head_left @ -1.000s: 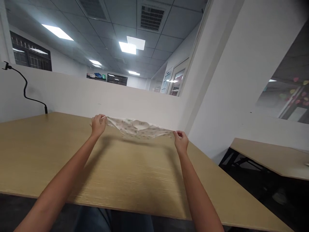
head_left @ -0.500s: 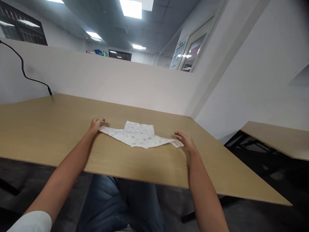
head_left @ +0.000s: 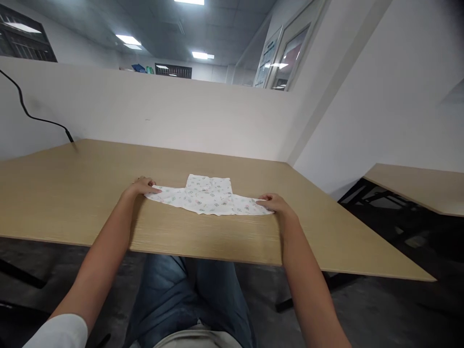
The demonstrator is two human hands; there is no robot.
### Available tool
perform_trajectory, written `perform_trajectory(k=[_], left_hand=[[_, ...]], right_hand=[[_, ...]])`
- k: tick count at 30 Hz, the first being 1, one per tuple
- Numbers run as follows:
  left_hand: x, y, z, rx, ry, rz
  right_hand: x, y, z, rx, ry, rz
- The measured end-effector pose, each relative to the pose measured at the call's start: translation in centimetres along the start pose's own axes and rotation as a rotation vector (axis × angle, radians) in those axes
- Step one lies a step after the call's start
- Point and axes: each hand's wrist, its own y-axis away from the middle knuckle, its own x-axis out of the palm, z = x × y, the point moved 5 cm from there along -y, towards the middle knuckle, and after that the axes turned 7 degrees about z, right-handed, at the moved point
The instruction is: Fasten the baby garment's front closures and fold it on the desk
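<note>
A small white cloth garment (head_left: 209,195) with a tiny coloured print lies flat on the light wooden table (head_left: 206,241). Its narrow ends reach out to both sides, and a squarish part points away from me. At the left end, my left hand (head_left: 143,186) is closed, with the thumb over the cloth and the fingers bent beside it. My right hand (head_left: 274,202) pinches the right end between thumb and fingers. The cloth between my hands looks stretched straight, with slight ripples along its near edge.
A white partition (head_left: 181,125) stands along the table's far edge. On the left, a black cable (head_left: 43,119) runs down to the tabletop. Another table (head_left: 416,186) with a dark frame is to the right, beyond a white wall (head_left: 380,96). My legs (head_left: 192,299) are below the near edge.
Both hands have come down onto the garment's ends and their fingers have closed. The right end, folded and raised before, now lies flat, and the near edge is straighter. The view has tilted slightly.
</note>
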Motion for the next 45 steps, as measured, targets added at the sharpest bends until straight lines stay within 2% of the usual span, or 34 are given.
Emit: perform_trajectory(k=[2,4,6,8,11,13,15,16,18,20,22,24,26,30,32,36,41,42,43,45], left_hand=[[0.1,0.3,0.0,-0.013,-0.038,0.101],[0.0,0.7,-0.7,0.012,0.025,0.125],[0.1,1.2,-2.2,0.057,0.168,0.121],[0.8,1.7,-4.8,0.111,0.334,0.142],[3.2,2.8,-10.3,0.221,0.529,0.144],[5.7,3.4,-14.1,0.354,0.560,0.212],[8.4,3.7,-16.4,0.418,0.594,0.324],[9.2,3.6,-16.8,0.441,0.606,0.325],[10.0,2.9,-15.8,0.457,0.547,0.199],[10.0,2.1,-13.4,0.445,0.379,-0.003],[10.1,1.3,-10.9,0.415,0.212,-0.093],[10.3,0.5,-9.0,0.371,0.120,-0.122],[10.3,0.0,-8.2,0.317,0.064,-0.151],[10.5,-0.2,-8.6,0.271,-0.010,-0.164],[10.7,0.0,-8.9,0.283,-0.030,-0.154],[11.2,0.3,-9.3,0.309,-0.045,-0.121],[12.0,0.4,-9.9,0.290,-0.077,-0.094],[12.0,0.4,-10.1,0.293,-0.061,-0.088],[12.0,0.3,-10.2,0.293,-0.034,-0.079],[11.9,-0.1,-10.3,0.260,0.047,-0.041]], right_hand=[[-0.1,-0.3,-0.4,0.017,0.008,0.003],[0.0,-0.6,-0.4,0.009,0.009,-0.013],[0.0,-0.8,0.0,-0.025,-0.030,-0.064],[0.0,-0.8,0.6,-0.040,-0.085,-0.126],[-0.2,-0.5,1.6,-0.043,-0.114,-0.211],[-0.4,-0.1,2.3,-0.057,-0.111,-0.237],[-0.5,0.4,3.0,-0.071,-0.118,-0.246],[-0.5,0.7,3.2,-0.076,-0.129,-0.245],[-0.3,1.2,3.9,-0.094,-0.171,-0.231],[0.4,1.4,4.7,-0.112,-0.233,-0.184],[1.6,1.2,5.8,-0.114,-0.309,-0.117],[3.4,0.8,7.3,-0.115,-0.419,-0.059],[5.6,0.5,9.4,-0.142,-0.542,0.003],[10.7,0.1,13.6,-0.264,-0.639,0.273],[12.3,0.1,14.6,-0.322,-0.598,0.334],[13.2,0.6,14.8,-0.338,-0.429,0.383],[12.5,2.2,14.6,-0.266,-0.472,0.692],[12.1,2.1,14.4,-0.276,-0.494,0.690],[11.6,1.6,14.0,-0.290,-0.505,0.631],[10.3,0.0,12.6,-0.309,-0.481,0.340]])
